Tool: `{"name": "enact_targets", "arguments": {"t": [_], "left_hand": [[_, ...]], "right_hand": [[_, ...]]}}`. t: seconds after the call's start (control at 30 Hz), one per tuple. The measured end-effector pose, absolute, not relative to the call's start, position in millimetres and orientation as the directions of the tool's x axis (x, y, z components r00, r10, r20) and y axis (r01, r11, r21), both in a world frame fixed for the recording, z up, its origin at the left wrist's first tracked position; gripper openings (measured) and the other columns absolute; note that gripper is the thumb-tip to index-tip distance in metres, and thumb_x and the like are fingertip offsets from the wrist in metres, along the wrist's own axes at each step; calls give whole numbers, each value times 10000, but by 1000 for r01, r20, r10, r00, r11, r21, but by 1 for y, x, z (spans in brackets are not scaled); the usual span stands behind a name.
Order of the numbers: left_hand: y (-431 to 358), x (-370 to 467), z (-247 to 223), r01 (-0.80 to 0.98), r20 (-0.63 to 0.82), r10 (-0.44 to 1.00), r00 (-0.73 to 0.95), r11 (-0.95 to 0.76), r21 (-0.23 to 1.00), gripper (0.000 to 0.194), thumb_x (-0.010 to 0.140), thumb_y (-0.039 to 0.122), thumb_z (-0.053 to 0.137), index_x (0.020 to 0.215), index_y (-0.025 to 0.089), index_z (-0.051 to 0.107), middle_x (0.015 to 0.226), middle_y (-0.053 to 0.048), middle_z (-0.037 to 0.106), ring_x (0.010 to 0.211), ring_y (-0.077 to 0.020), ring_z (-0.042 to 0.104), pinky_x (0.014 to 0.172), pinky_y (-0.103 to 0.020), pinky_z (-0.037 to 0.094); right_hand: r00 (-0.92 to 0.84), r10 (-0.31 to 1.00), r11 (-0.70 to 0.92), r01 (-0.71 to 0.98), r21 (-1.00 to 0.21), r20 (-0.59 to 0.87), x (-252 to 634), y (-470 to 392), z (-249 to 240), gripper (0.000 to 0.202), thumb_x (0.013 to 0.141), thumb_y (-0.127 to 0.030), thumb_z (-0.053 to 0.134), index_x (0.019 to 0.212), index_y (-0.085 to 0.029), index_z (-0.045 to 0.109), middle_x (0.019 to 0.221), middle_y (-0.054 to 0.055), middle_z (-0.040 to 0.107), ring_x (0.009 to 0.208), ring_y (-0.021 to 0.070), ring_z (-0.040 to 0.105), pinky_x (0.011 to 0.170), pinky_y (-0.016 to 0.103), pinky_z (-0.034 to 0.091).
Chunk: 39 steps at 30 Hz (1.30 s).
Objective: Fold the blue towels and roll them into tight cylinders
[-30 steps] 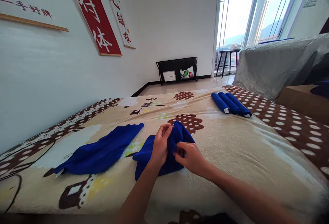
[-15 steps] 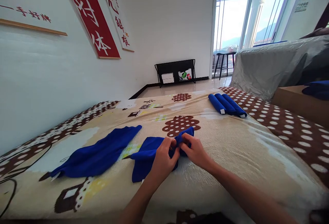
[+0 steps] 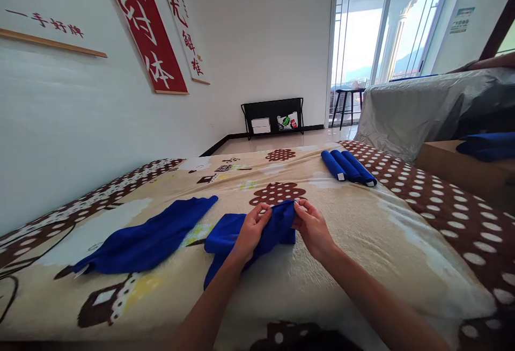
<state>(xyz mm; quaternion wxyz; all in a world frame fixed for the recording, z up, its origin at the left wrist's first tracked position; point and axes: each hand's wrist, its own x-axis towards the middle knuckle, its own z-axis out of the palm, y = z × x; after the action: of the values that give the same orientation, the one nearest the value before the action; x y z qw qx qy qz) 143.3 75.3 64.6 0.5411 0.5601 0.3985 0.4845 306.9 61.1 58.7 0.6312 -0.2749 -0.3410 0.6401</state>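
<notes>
A crumpled blue cloth (image 3: 277, 226) hangs between my two hands above the patterned blanket (image 3: 362, 227). My left hand (image 3: 254, 225) pinches its upper edge on the left, and my right hand (image 3: 313, 226) pinches the right end of that edge. The lower part of this cloth spreads out leftward on the blanket, partly behind my left forearm. Further left lies a second blue cloth (image 3: 148, 241), spread out with slight wrinkles and a small white tag at its near end. Several rolled blue cloths (image 3: 348, 167) lie side by side at the back right, with white tags.
Beyond the blanket, a black rack (image 3: 272, 117) stands by the wall. A plastic-covered piece of furniture (image 3: 402, 109) is at the right, near a cardboard box (image 3: 442, 166) with blue cloth (image 3: 486, 146) on it. Dark cords (image 3: 14, 292) show at the left edge.
The bunched cloth has been opened out, and its edge is now stretched between my fingertips. My hands have moved slightly apart. The camera view has shifted a little.
</notes>
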Motion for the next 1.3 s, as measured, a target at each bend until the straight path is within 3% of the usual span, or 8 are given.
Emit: {"name": "enact_targets", "arguments": {"t": [0.2,0.3,0.37,0.47,0.67,0.77,0.97,1.3], "left_hand": [[76,126,85,-273,36,984,174,13,962,490,640,464,867,928,213,559,693,69,587,544,-70,526,544,-161,421],[69,105,99,-154,-29,943,332,84,984,444,698,468,832,930,200,565,741,43,600,568,-75,526,557,-171,419],[61,92,106,14,-93,880,465,98,995,400,757,493,779,903,184,570,723,37,571,557,-70,484,533,-171,379],[49,77,118,270,-138,812,568,-25,962,398,745,483,781,920,191,576,640,67,482,526,-69,392,492,-176,293],[42,55,134,702,83,859,505,-466,539,131,781,225,599,911,213,586,889,-10,642,818,-189,586,705,-260,412],[53,34,132,856,348,899,267,-387,342,167,701,140,489,846,213,531,775,-5,610,731,-192,578,689,-279,401],[68,-16,129,927,659,752,-13,-237,289,214,736,261,504,931,205,574,889,-48,653,838,-215,620,784,-290,450],[35,-96,153,810,143,981,134,-192,554,381,684,580,650,869,263,751,957,-28,746,925,-272,676,820,-303,522]], "right_hand": [[-246,962,-17,-490,-872,119,320,60,65,434,707,-512,788,883,-203,540,742,-42,576,595,83,480,549,205,371],[-458,861,260,26,-965,220,340,65,62,386,748,-352,759,1036,-226,534,853,-20,623,685,125,542,606,226,395],[-464,833,502,399,-768,303,356,72,60,402,724,-131,689,1084,-223,534,925,1,628,794,150,563,690,241,402],[-357,834,548,626,-555,420,380,83,57,459,649,45,507,1036,-195,563,1011,45,610,872,164,549,750,255,375],[-143,797,468,760,-451,587,426,97,64,343,634,9,448,888,-194,556,918,53,588,814,185,543,737,281,390],[7,740,413,784,-463,672,456,97,71,315,638,-39,453,892,-192,562,902,66,620,855,210,587,784,314,438],[282,624,278,792,-544,729,520,79,91,296,722,-246,528,975,-205,676,888,52,714,780,214,656,751,328,476],[-97,952,249,794,-554,290,615,44,115,351,685,-524,672,816,-207,748,902,72,745,833,265,671,803,342,509]]}}
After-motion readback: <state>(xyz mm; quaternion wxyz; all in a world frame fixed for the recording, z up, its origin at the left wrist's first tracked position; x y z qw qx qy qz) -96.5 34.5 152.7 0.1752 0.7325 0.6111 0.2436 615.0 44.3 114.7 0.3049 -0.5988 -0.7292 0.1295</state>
